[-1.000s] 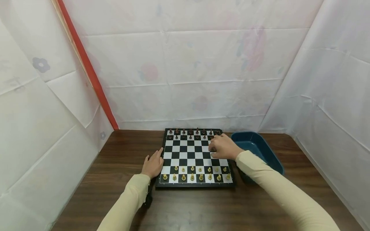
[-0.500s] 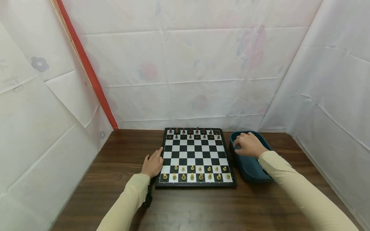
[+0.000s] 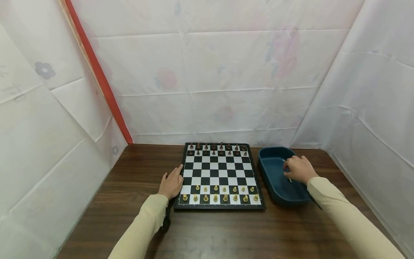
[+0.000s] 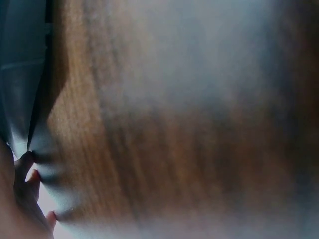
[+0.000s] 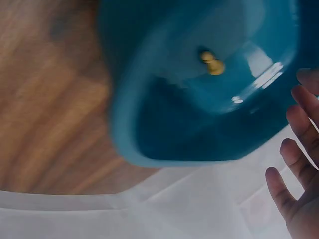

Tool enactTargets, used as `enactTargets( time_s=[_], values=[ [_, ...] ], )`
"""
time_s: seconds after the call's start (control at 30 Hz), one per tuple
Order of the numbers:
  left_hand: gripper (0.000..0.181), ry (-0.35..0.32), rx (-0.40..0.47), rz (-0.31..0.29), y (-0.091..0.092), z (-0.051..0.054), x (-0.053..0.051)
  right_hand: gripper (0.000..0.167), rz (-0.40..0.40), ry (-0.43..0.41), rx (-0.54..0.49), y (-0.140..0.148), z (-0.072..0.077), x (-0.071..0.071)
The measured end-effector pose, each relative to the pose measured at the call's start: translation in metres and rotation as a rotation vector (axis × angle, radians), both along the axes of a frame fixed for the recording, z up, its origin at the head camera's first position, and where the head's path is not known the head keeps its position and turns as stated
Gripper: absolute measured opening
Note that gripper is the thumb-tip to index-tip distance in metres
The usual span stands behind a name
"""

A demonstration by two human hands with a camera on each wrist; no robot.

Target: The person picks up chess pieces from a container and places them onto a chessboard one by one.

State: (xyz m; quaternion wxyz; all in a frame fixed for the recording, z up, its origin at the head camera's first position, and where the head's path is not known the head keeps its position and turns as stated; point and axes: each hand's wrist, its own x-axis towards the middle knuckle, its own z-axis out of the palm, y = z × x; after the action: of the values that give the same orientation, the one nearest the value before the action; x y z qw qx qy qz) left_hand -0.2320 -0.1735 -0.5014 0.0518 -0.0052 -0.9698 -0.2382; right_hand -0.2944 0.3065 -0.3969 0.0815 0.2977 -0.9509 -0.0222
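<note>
A black-and-white chessboard lies on the table with yellow pieces along its near side and dark reddish-brown pieces along its far side. My left hand rests at the board's left edge, fingers extended. To the right of the board stands a blue tray. Over the tray hovers my right hand, its fingers loosely bent and spread in the right wrist view, with nothing seen between them. A yellow chess pawn lies on its side on the tray's floor, below the right hand. The left wrist view is mostly blurred tabletop.
The brown wooden table meets white patterned sheeting at the back and both sides. A red strip runs up the back left corner. The tray's raised rim stands close to the board's right edge.
My right hand has moved right, from the board's far right part to over the tray. A dark pawn it covered at the second row's right end now shows. My left hand stays put.
</note>
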Motion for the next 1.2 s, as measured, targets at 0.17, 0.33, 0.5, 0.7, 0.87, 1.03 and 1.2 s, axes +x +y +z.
enactTargets(
  time_s=[0.17, 0.33, 0.5, 0.7, 0.87, 1.03, 1.2],
  values=[
    [0.052, -0.005, -0.008, 0.003, 0.000, 0.001, 0.001, 0.010, -0.040, -0.028, 0.010, 0.010, -0.011, -0.002],
    [0.052, -0.010, -0.009, 0.006, 0.001, 0.000, 0.001, 0.013, -0.062, 0.001, 0.034, 0.016, -0.022, -0.002],
    [0.051, -0.006, -0.005, 0.006, 0.001, -0.002, 0.000, 0.016, -0.077, 0.009, 0.058, 0.022, -0.032, -0.006],
    [0.051, -0.003, 0.003, 0.008, 0.002, 0.000, 0.001, 0.026, -0.067, 0.050, 0.074, 0.024, -0.041, -0.009],
    [0.052, -0.003, -0.002, 0.002, 0.002, 0.001, 0.001, 0.033, -0.088, 0.067, 0.089, 0.026, -0.044, -0.006],
    [0.051, -0.004, -0.003, 0.000, 0.002, 0.002, 0.002, 0.030, -0.113, 0.062, 0.092, 0.027, -0.045, -0.005],
    [0.051, -0.004, -0.009, 0.005, 0.002, 0.004, 0.003, 0.034, -0.118, 0.061, 0.073, 0.027, -0.048, -0.006]
  ],
)
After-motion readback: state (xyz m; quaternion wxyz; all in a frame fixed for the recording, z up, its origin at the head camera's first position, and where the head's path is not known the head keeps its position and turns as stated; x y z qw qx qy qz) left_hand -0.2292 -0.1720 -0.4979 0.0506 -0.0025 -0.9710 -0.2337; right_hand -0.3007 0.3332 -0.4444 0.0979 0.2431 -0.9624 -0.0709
